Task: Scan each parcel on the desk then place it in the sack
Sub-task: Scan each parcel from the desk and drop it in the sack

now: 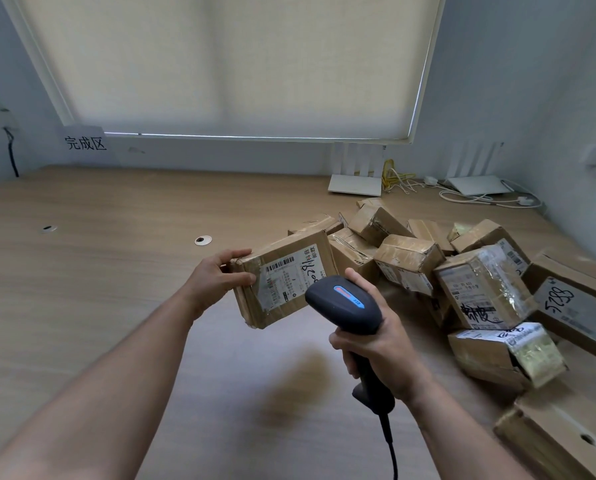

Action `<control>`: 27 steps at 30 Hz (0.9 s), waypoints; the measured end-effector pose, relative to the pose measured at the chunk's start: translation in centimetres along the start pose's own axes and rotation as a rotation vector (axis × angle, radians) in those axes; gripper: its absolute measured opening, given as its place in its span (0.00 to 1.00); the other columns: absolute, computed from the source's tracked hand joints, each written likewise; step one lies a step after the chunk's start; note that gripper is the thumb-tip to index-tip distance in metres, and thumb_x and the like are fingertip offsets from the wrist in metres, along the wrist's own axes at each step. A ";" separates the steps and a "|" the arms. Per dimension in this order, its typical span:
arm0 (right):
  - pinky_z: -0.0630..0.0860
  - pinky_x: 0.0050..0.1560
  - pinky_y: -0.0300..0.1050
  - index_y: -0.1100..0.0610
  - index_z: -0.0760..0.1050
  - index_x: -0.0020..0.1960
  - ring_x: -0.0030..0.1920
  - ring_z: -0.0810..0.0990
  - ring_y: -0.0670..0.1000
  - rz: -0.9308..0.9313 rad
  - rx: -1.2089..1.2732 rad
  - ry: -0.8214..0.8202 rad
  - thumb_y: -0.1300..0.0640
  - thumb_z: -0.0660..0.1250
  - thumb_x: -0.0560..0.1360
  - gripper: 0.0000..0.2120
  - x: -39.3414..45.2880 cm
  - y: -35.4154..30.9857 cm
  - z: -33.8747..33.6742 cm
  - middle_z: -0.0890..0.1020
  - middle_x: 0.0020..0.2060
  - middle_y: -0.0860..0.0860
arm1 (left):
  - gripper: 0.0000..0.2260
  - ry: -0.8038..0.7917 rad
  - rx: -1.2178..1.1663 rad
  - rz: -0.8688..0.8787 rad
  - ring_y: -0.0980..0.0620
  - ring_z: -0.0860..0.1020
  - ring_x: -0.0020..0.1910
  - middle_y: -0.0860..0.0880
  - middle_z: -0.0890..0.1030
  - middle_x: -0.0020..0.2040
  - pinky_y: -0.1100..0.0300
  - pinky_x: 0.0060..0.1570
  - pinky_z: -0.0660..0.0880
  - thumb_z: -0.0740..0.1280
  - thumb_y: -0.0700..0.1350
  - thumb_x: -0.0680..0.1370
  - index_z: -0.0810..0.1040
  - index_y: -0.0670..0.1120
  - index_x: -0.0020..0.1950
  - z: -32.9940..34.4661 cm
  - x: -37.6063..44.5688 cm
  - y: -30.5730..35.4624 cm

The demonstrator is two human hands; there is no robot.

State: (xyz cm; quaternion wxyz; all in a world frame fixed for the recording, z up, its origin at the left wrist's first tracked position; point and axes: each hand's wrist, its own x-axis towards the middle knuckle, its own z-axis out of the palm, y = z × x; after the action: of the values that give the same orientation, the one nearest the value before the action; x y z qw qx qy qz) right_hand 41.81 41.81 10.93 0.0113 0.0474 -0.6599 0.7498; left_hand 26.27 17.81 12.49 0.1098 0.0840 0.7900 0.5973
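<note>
Parcel, a flat brown cardboard box point(282, 278) wrapped in clear tape, is held tilted above the wooden desk point(116, 271), its white shipping label facing up with a barcode and handwritten black digits reading roughly "1800". The left hand point(217, 275) grips its left end, thumb on top. The right hand point(379, 344) is clenched round the handle of a black corded barcode scanner point(345, 306), its head just beside the label. A heap of taped cardboard parcels point(462, 271) lies to the right; one reads "5288". A wall sign point(85, 143) reads "完成区".

Dim, window-lit, wide-angle edge distortion
</note>
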 end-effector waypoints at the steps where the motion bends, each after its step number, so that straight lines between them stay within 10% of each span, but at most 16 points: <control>1: 0.69 0.22 0.41 0.41 0.64 0.71 0.21 0.70 0.55 0.002 -0.001 0.001 0.70 0.72 0.63 0.43 0.0 0.1 0.1 0.81 0.29 0.47 | 0.23 -0.001 -0.002 0.003 0.48 0.78 0.50 0.41 0.80 0.52 0.49 0.61 0.73 0.75 0.39 0.63 0.78 0.54 0.55 -0.1 0.0 0.0; 10: 0.71 0.23 0.43 0.34 0.66 0.66 0.24 0.70 0.56 -0.039 -0.002 0.049 0.68 0.74 0.61 0.43 0.8 -0.2 2.7 0.79 0.46 0.67 | 0.26 0.095 0.002 0.071 0.52 0.78 0.47 0.48 0.80 0.48 0.64 0.46 0.75 0.73 0.44 0.60 0.77 0.52 0.58 -1.5 -1.3 -1.2; 18: 0.71 0.24 0.43 0.25 0.68 0.62 0.24 0.70 0.55 -0.076 -0.018 0.031 0.67 0.75 0.63 0.44 1.3 1.2 8.0 0.78 0.51 0.60 | 0.30 0.338 0.050 0.066 0.50 0.74 0.55 0.44 0.69 0.60 0.52 0.59 0.74 0.74 0.48 0.60 0.75 0.56 0.61 -4.5 -5.1 -5.3; 27: 0.71 0.23 0.43 0.33 0.65 0.67 0.24 0.71 0.54 -0.061 -0.046 0.007 0.67 0.74 0.62 0.44 1.2 2.1 14.4 0.78 0.57 0.57 | 0.27 0.461 0.058 0.076 0.47 0.73 0.58 0.46 0.66 0.60 0.62 0.56 0.68 0.76 0.39 0.69 0.72 0.57 0.62 -9.5 -9.5 -8.2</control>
State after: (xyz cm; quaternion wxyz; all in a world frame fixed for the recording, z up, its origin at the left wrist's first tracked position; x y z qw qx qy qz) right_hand 41.22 27.26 10.78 0.0375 0.0648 -0.6751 0.7339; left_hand 32.81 4.29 7.83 -0.0984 -0.0217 0.8074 0.5814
